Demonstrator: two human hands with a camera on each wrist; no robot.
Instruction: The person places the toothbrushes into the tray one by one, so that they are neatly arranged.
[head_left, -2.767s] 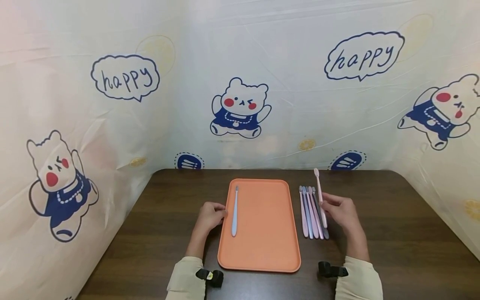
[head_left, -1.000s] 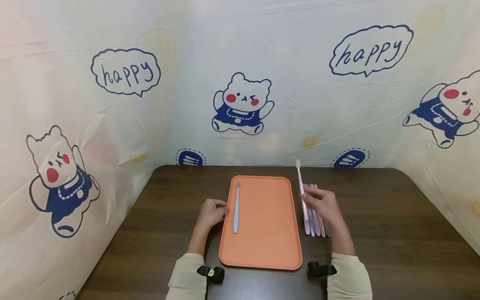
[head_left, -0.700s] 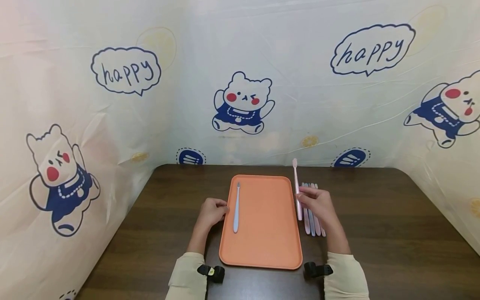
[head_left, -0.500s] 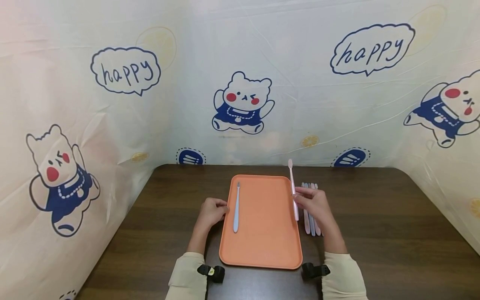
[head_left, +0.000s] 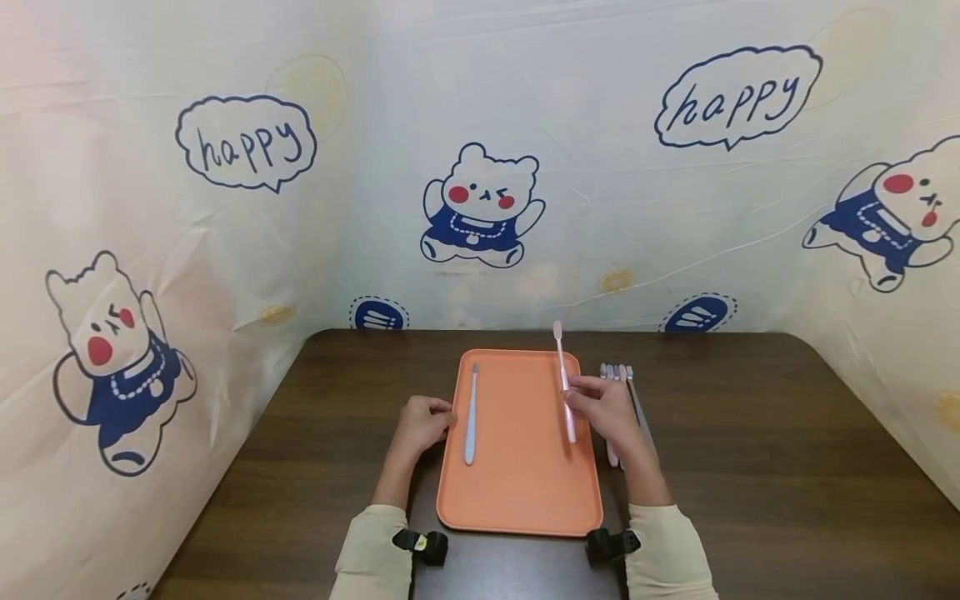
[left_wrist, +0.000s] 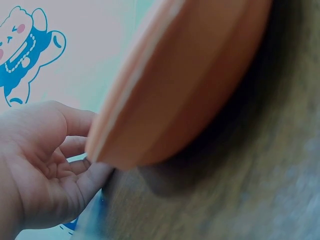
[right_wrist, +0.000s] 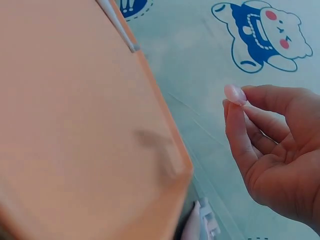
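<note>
My right hand (head_left: 609, 410) pinches a pink toothbrush (head_left: 562, 358) between thumb and fingertips, over the right part of the orange tray (head_left: 517, 496). The brush head points up and away; in the right wrist view the pink handle end (right_wrist: 234, 94) shows at the fingertips. My left hand (head_left: 422, 427) grips the tray's left rim, thumb and fingers at the edge in the left wrist view. A light blue toothbrush (head_left: 471, 425) lies lengthwise on the tray's left side.
Right of the tray, several toothbrushes (head_left: 604, 372) lie side by side on the dark wooden table (head_left: 765, 450), partly hidden behind my right hand. A dark toothbrush (head_left: 640, 410) is outermost. A printed curtain (head_left: 585, 108) surrounds the table.
My right hand has carried the pink toothbrush leftward from the row of toothbrushes to over the tray's right side. The left hand stays at the tray rim.
</note>
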